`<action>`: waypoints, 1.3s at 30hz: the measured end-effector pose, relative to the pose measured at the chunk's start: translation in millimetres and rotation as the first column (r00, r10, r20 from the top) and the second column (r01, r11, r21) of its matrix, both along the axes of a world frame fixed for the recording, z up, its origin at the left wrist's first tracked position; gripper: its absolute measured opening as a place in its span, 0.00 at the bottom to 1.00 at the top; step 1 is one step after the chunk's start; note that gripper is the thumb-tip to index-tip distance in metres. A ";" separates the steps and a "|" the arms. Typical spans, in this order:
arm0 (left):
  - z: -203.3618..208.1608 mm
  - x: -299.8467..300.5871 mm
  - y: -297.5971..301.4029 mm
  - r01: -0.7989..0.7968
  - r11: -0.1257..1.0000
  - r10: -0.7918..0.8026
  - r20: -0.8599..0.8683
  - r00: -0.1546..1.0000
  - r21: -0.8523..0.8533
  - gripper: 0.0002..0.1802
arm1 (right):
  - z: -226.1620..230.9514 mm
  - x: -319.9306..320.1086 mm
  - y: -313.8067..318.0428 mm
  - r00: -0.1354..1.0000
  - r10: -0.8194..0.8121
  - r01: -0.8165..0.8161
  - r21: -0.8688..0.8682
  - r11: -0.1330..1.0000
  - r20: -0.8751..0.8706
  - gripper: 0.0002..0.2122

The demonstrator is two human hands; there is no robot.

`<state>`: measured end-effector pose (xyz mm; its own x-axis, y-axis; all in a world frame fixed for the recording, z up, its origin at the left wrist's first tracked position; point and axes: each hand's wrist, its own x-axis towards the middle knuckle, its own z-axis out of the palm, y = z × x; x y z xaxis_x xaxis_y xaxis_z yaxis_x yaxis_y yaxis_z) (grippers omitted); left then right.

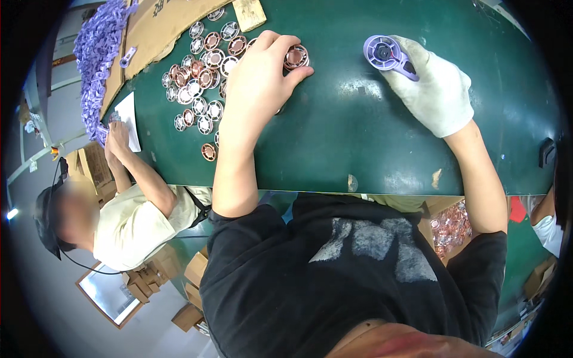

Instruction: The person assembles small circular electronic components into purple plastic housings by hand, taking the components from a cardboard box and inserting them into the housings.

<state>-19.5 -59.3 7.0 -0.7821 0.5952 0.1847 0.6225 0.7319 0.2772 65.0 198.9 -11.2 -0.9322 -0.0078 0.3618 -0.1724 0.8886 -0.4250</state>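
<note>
Head view shows the bare left hand (259,74) pinching a copper-coloured round disc (296,57) off the pile of discs (200,77), while the gloved right hand (433,83) grips a lilac round housing (385,53) on the green table (334,137); best keep the housing flat and steady when seating the disc.

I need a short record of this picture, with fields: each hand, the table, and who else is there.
left hand: bare, fingertips on a round copper-coloured disc, beside the pile of silver and copper discs
right hand: in a white glove, holding a purple plastic part
table: dark green
cardboard sheet: far left on table, purple parts heap beside it
other person: seated left, hand on white paper
</note>
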 end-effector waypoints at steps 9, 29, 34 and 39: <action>1.8 23.0 32.1 0.210 0.943 -0.211 -0.025 0.977 0.259 0.30 | 7.0 4.4 -6.3 0.983 0.028 -0.040 0.065 0.997 0.181 0.14; -14.5 21.9 47.5 0.201 0.737 -0.447 0.242 0.861 0.645 0.28 | 8.5 13.5 -12.5 0.986 0.121 -0.118 -0.035 0.992 0.117 0.10; -10.0 20.3 45.8 0.277 0.727 -0.488 0.188 0.852 0.629 0.28 | 7.5 15.8 -12.1 0.981 0.140 -0.129 -0.086 0.988 0.131 0.11; -8.4 22.8 45.0 0.364 0.723 -0.521 0.117 0.845 0.587 0.28 | 18.7 8.5 -3.5 0.893 0.354 -0.194 -0.472 0.860 0.278 0.14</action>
